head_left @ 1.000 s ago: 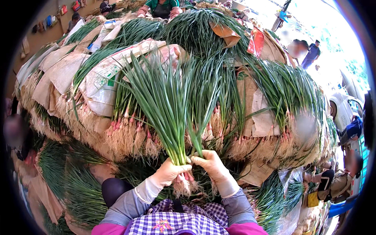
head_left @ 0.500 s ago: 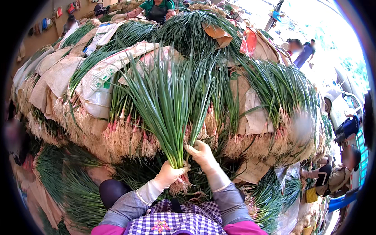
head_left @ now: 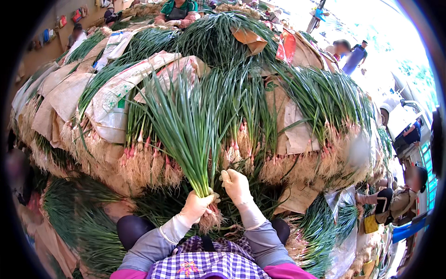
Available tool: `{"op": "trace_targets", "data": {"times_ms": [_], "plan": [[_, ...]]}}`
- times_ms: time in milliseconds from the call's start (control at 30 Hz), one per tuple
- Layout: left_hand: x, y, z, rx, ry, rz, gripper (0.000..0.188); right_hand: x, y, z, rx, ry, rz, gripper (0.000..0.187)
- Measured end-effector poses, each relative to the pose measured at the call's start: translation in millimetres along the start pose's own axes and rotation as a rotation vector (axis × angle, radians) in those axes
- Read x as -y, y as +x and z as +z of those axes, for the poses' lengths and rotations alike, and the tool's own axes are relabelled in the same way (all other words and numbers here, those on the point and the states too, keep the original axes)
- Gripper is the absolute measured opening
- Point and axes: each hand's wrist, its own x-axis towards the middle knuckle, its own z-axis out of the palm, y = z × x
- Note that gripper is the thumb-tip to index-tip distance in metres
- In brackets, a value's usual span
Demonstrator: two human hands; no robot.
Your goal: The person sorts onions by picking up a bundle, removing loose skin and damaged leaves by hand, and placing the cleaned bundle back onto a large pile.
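My gloved left hand (head_left: 196, 208) is wrapped round a bunch of spring onions (head_left: 194, 153) just above the roots. Their long green leaves fan up and away from me, while pinkish bulb ends and a tuft of pale roots hang below the fist. To the right of the bunch and a little apart from it, my gloved right hand (head_left: 236, 187) is raised with its fingers curled and thumb pressed in. Whether a thin stalk is inside those fingers is hidden.
Ahead rises a wide heap of spring onions (head_left: 325, 97), roots outward, partly covered by brown and white sacks (head_left: 111, 109). More bundles (head_left: 100, 232) lie low on the left. A person (head_left: 402, 204) sits at the right; another person (head_left: 181, 14) is behind the heap.
My right hand has come away from the bunch, its fingers more curled. The bunch in my left hand has tipped slightly left. The person behind the heap has drawn an outstretched arm in.
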Motion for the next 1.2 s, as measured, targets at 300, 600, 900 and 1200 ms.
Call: {"op": "trace_targets", "data": {"times_ms": [300,600,900,1200], "plan": [[-9.4,0.0,1.6,0.026,0.198,-0.052,0.007,23.5,0.2,0.7,0.025,-0.023,-0.133,0.035],[0.4,6.7,-7.3,0.029,0.203,-0.093,0.008,24.6,-22.0,30.7,-0.074,-0.064,-0.103,0.012],[-12.9,-5.8,-2.3,0.271,-0.461,-0.082,0.012,-52.2,-29.6,-2.9,0.497,0.228,0.245,0.029],[-9.3,-5.4,-8.4,0.295,-0.499,-0.036,0.011,42.1,-28.9,2.5,0.246,1.376,0.469,0.017]]}}
